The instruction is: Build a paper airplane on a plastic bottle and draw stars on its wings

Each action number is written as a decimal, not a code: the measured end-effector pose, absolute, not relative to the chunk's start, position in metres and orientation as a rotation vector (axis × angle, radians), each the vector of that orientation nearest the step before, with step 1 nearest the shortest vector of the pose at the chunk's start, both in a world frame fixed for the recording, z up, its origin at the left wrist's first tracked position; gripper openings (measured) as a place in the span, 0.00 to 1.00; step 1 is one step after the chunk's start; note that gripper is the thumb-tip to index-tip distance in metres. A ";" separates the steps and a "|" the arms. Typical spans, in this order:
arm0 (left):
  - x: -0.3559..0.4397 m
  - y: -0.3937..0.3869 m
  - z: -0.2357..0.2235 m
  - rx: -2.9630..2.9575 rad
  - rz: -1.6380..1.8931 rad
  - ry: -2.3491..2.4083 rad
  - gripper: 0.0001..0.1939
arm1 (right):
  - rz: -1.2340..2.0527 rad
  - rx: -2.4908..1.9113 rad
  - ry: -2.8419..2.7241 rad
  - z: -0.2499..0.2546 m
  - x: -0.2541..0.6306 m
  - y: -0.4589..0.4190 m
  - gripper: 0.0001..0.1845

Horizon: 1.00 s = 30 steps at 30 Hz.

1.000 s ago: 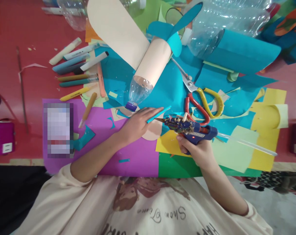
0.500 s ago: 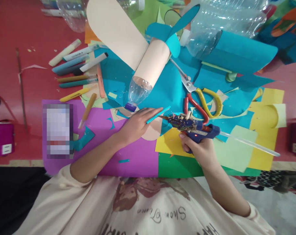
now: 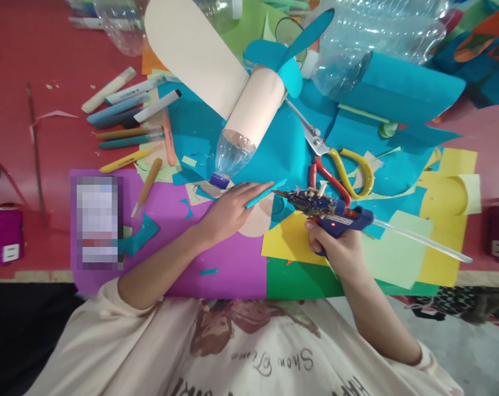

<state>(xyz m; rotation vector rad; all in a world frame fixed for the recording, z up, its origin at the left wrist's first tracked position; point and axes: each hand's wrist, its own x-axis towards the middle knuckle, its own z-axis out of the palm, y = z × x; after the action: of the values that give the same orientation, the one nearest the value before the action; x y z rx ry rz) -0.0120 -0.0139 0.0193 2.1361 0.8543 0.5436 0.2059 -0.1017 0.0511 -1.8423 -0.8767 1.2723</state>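
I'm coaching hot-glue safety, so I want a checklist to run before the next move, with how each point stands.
1. Glue gun gripped by its handle in the right hand: ok.
2. Indicator light lit: ok, it glows red.
3. Clear glue stick loaded: ok, it sticks out of the back.
4. Blue strip held in the left hand: ok.
5. Nozzle aimed away from the left hand: not ok, it points that way.
6. Nozzle hot: cannot tell.
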 end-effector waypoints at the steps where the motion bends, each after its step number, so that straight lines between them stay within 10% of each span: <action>1: -0.012 -0.014 0.019 2.134 0.548 0.855 0.24 | 1.270 -1.848 -0.868 0.050 0.207 -0.102 0.22; 30: -0.013 -0.016 0.019 2.132 0.575 0.833 0.26 | 1.188 -1.835 -0.733 0.053 0.211 -0.097 0.19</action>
<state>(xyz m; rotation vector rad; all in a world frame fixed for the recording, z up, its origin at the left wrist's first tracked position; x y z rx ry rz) -0.0134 -0.0157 0.0192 2.1316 0.8329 0.5752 0.2108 -0.0969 0.0534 -1.8351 -0.7334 1.1882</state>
